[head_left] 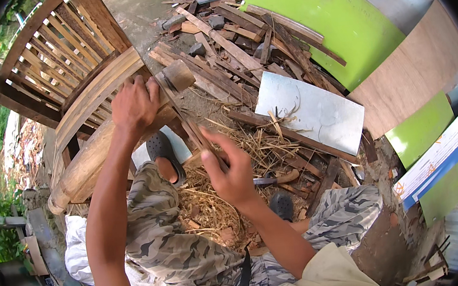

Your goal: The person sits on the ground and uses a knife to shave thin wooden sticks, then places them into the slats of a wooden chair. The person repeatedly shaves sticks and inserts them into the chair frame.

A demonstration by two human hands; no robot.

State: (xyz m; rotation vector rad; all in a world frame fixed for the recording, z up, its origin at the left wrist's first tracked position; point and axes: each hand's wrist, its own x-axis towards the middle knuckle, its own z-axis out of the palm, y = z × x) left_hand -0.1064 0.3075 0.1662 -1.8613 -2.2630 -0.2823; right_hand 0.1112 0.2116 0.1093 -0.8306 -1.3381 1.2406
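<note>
Item: 1 thin bamboo strip, its upper end clenched in the left hand beside a wooden mallet head, its lower part pinched by the right hand above straw-like shavings on the ground between 2 sandalled feet; trimming apparently well underway, strip unfinished.

A wooden slatted frame leans at the upper left, with a thick bamboo pole lying below it. A heap of scrap wood covers the ground at the top centre. Just right of it stands a curved green panel, and a grey metal sheet lies flat beside the scraps. A plywood board leans at the right, above a smaller green panel. Dry straw and shavings litter the ground between two dark clogs. A knife rests among the straw. A white sack lies lower left.
</note>
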